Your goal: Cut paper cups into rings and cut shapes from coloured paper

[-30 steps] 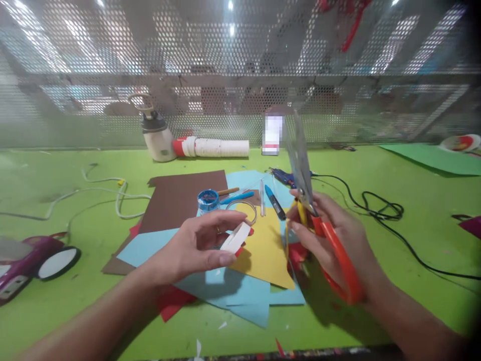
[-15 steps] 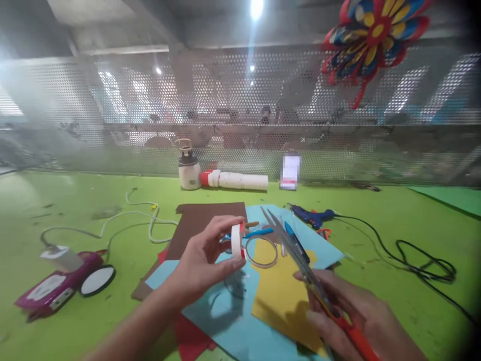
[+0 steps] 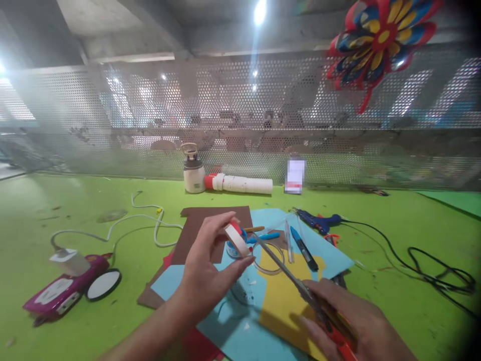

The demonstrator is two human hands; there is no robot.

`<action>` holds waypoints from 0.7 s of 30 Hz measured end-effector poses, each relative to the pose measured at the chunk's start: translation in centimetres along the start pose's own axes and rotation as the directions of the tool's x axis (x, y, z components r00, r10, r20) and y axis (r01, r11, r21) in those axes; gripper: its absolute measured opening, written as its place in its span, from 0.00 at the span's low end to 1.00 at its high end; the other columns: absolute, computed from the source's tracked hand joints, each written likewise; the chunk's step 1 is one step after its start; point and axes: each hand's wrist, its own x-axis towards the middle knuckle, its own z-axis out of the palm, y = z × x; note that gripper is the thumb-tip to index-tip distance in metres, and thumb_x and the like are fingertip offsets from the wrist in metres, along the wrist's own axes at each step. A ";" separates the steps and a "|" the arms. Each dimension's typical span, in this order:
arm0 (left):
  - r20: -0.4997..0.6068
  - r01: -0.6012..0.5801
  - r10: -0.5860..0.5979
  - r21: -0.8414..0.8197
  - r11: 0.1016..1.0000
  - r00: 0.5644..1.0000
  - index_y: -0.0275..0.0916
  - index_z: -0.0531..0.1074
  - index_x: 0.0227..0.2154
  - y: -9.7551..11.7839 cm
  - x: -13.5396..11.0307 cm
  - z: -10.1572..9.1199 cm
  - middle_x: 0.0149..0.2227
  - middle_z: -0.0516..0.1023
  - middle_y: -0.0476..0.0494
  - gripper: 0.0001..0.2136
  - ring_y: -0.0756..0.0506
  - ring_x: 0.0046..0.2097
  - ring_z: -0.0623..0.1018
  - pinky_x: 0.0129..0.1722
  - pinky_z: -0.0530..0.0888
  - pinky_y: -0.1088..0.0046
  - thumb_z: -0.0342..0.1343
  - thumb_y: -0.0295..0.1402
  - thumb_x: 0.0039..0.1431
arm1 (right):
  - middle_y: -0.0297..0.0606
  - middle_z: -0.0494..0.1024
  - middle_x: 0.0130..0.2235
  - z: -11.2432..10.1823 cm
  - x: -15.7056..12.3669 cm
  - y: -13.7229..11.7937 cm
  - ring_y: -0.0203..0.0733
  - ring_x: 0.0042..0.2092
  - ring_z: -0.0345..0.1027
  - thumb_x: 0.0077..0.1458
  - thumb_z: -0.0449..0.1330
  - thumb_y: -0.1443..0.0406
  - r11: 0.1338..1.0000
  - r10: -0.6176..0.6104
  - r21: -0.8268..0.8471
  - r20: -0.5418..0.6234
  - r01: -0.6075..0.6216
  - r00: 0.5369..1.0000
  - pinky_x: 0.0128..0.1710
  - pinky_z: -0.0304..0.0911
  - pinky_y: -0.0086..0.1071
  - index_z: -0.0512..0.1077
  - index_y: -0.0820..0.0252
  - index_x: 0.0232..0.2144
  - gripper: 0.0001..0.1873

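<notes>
1. Clock centring on the white-and-red ring (image 3: 236, 240), 12 facing the perforated screen (image 3: 221, 118); left hand (image 3: 206, 273), between 7 and 8, is pinching the ring between thumb and fingers, holding it tilted above the light-blue paper (image 3: 233, 333)
2. Right hand (image 3: 356, 311), at 4, is gripping the scissors (image 3: 299, 286) about the handles; whether fingers are threading the loops, cannot tell
3. Blades are pointing ringward, tips hanging close at 3; contact and blade gap not showing edge-on
4. Blue tub (image 3: 232, 249) is sitting behind the ring, partly hidden; thin hoop (image 3: 267, 272) is lying at 4 over the yellow sheet (image 3: 280, 306), cutter (image 3: 304, 249) at 3, glue gun (image 3: 317, 220) between 2 and 3
5. Step, by my judgement: steadying the ring, scissors standing ready
6. Next move is probably calling for a firm yet light pinch, the slim band possibly buckling, with blades running clear of the left hand
</notes>
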 end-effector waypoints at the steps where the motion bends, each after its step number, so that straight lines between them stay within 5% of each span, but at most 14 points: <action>1: -0.005 -0.018 0.018 0.033 0.999 1.000 0.45 0.63 0.55 0.0 -0.1 0.0 0.52 0.67 0.39 0.28 0.40 0.54 0.71 0.52 0.73 0.63 0.65 0.29 0.52 | 0.32 0.76 0.31 0.1 -0.1 0.0 0.37 0.28 0.72 0.54 0.59 0.67 1.000 0.016 0.008 -0.017 -0.016 1.000 0.29 0.68 0.28 0.71 0.53 0.44 0.13; 7: -0.037 -0.040 0.048 0.190 0.981 0.998 0.44 0.67 0.53 0.0 -0.1 -0.2 0.51 0.65 0.39 0.24 0.40 0.54 0.71 0.50 0.75 0.61 0.64 0.30 0.53 | 0.34 0.75 0.35 0.4 -0.9 0.9 0.39 0.32 0.72 0.53 0.58 0.70 0.999 -0.031 -0.040 -0.002 0.031 1.000 0.30 0.68 0.29 0.67 0.51 0.49 0.20; 15: -0.016 -0.057 0.058 0.059 0.997 0.998 0.43 0.66 0.55 -0.9 -0.1 0.3 0.50 0.70 0.40 0.25 0.43 0.50 0.77 0.48 0.78 0.65 0.61 0.24 0.53 | 0.40 0.75 0.41 0.1 -1.6 2.3 0.43 0.40 0.74 0.51 0.58 0.71 0.960 -0.144 -0.231 0.069 0.156 0.987 0.37 0.71 0.32 0.65 0.55 0.53 0.25; 21: -0.014 -0.099 0.103 0.175 0.980 0.995 0.45 0.64 0.56 -0.8 -0.5 0.2 0.50 0.71 0.40 0.26 0.44 0.48 0.78 0.46 0.79 0.67 0.59 0.23 0.54 | 0.41 0.75 0.40 0.2 -1.5 2.5 0.43 0.38 0.74 0.52 0.56 0.72 0.951 -0.176 -0.246 0.073 0.188 0.982 0.33 0.71 0.32 0.64 0.58 0.53 0.24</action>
